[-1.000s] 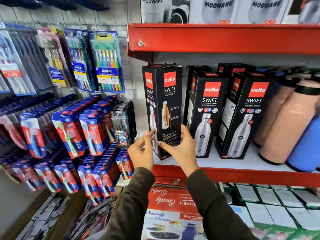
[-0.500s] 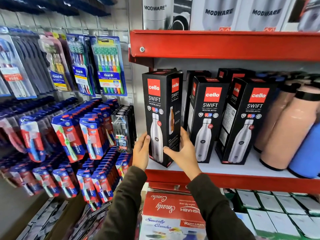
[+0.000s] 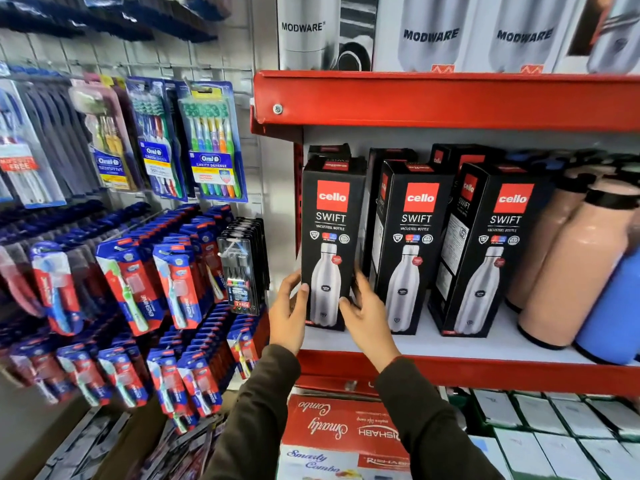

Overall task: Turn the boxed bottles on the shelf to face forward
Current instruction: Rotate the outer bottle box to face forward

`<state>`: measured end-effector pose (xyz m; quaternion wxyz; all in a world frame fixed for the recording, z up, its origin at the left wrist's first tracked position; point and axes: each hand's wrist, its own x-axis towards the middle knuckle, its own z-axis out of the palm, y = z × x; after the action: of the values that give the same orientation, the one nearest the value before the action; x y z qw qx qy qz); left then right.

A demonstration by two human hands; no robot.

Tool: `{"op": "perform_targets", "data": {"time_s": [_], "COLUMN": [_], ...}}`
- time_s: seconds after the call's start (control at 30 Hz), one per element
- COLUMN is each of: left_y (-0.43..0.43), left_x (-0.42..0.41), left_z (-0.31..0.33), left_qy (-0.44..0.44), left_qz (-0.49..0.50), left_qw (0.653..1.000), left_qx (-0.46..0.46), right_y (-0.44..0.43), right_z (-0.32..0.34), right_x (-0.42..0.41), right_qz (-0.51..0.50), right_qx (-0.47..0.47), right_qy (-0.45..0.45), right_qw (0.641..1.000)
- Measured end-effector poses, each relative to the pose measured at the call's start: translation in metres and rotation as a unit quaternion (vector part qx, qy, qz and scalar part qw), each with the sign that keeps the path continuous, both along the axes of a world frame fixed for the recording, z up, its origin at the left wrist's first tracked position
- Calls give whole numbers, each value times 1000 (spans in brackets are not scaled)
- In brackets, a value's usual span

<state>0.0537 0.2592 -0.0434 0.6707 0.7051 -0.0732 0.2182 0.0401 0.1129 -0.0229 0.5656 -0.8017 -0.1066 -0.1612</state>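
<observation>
Three black Cello Swift bottle boxes stand in a row on the white shelf (image 3: 450, 344). The leftmost box (image 3: 330, 237) shows its front face with the steel bottle picture squarely toward me. My left hand (image 3: 289, 313) grips its lower left edge and my right hand (image 3: 367, 313) holds its lower right edge, fingers on the front. The middle box (image 3: 414, 244) and the right box (image 3: 491, 247) stand slightly angled, side panels partly showing. More black boxes sit behind them.
Pink bottles (image 3: 571, 265) and a blue bottle (image 3: 613, 317) stand at the shelf's right. A red shelf lip (image 3: 450, 98) hangs overhead with Modware boxes above. Hanging toothbrush packs (image 3: 166, 265) fill the wall to the left. Cartons (image 3: 339, 431) lie below.
The leftmost box has been rotated from showing its side panel to showing its front face, and it now stands on the shelf. Both hands stayed on its lower edges.
</observation>
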Motion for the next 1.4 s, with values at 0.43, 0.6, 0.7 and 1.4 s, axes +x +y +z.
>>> {"op": "perform_targets", "data": {"time_s": [0.43, 0.6, 0.7, 1.4], "left_y": [-6, -5, -4, -9], "left_x": [-1, -4, -7, -66], "left_z": [-1, 2, 4, 3], "left_qy": [15, 19, 24, 21], "left_qz": [19, 15, 16, 87], "left_qw": [1000, 1000, 1000, 995], "left_qx": [-1, -13, -13, -35], "right_y": [-2, 2, 6, 1], "right_z": [0, -1, 1, 0], "right_x": [2, -3, -8, -57], "right_qz": [-9, -34, -40, -40], "right_qx": [-42, 32, 50, 77], "right_qy": [10, -14, -17, -19], "right_qw": [999, 999, 998, 996]}}
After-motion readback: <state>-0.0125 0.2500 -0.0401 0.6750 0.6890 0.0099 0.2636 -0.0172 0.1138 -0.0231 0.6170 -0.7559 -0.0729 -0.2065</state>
